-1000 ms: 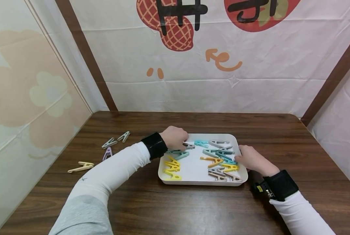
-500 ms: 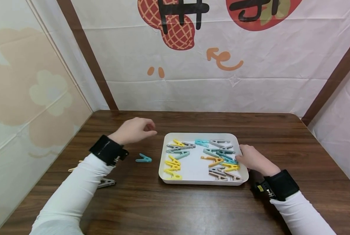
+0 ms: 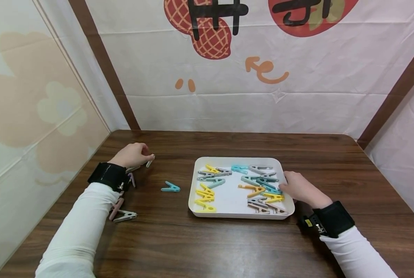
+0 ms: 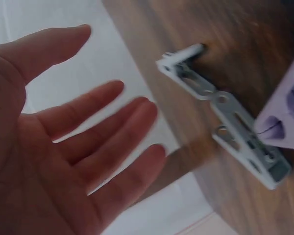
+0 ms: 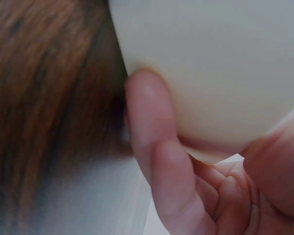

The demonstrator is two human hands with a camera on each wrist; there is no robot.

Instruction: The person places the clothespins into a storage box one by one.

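Note:
At the table's far left, my left hand reaches over two grey clothespins. Its thumb and fingers are spread apart with nothing between them, as the left wrist view shows. A purple clothespin lies close to the wrist. My right hand grips the right side of a white tray, with fingers against its outer wall and the thumb up at the rim. Inside the tray lie yellow clothespins on the left, and teal, orange, grey and beige ones on the right.
A blue clothespin lies on the brown table left of the tray. Near the left forearm are a pink clothespin and a grey-white clothespin. A printed cloth hangs behind the table.
My left hand has moved left from over the tray to the clothespins at the far left. A yellow clothespin at the tray's back left has come into view. My right hand stays put.

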